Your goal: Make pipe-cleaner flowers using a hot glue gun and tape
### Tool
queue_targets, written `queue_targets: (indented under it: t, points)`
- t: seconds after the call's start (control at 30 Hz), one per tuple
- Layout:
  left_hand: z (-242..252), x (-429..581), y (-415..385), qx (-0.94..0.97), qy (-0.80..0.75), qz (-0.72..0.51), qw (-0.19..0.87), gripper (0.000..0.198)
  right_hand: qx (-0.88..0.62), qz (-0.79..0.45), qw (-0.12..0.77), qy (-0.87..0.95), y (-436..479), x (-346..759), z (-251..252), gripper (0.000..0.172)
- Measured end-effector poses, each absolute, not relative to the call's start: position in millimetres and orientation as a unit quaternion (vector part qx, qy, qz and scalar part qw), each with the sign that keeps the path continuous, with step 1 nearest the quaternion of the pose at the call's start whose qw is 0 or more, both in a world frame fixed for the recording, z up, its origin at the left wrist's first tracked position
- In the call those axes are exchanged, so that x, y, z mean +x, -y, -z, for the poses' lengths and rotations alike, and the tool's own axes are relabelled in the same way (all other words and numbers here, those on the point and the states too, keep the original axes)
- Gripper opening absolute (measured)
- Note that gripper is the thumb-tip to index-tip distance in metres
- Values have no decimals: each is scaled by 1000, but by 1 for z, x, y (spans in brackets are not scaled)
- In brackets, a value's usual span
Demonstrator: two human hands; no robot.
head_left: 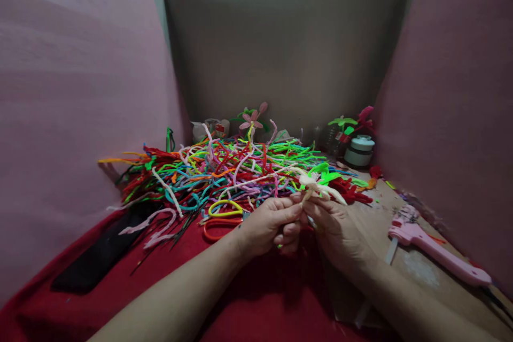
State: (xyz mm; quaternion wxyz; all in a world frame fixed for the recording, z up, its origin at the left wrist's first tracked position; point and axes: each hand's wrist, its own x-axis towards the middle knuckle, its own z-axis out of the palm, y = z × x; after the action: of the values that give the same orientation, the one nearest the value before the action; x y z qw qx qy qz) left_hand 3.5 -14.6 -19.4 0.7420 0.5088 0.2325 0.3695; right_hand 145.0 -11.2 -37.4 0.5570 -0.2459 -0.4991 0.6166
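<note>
My left hand (272,222) and my right hand (336,230) meet in front of the pile, fingers closed in a pinch. Between their fingertips is a cream-white pipe cleaner flower (310,181), its pale petals spreading above the fingers and off to the right. My fingers hide its lower part. Just behind is a large tangled heap of pipe cleaners (228,171) in many colours. Scissors (224,228) with yellow and red handles lie left of my left hand. Bright green pipe cleaner leaves (326,175) and red pieces (352,192) lie beyond my right hand.
At right, a pink glue gun (436,254) rests on a brown board (425,304). A dark phone-like slab (96,256) lies at left on the red cloth (260,304). Behind stand a lidded jar (359,150) and a pink pipe cleaner flower (251,119). Pink side panels flank everything.
</note>
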Motion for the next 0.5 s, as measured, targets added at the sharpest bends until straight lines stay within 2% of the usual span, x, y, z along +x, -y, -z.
queue_targets:
  t: [0.1, 0.27, 0.33, 0.4, 0.5]
  points:
    - [18, 7, 17, 574, -308, -419, 632, 30, -265, -626, 551, 484, 16, 143, 28, 23]
    - [23, 5, 17, 655, -404, -527, 360, 19, -278, -611, 531, 518, 15, 133, 1, 19]
    - [25, 1, 15, 673, -424, -537, 280, 21, -284, -575, 540, 545, 10, 127, -5, 17]
    - [25, -3, 12, 681, -423, -539, 259, 23, -295, -546, 552, 556, 4, 122, -4, 17]
    - [25, -4, 8, 667, -421, -531, 309, 27, -309, -541, 554, 552, -4, 122, 7, 19]
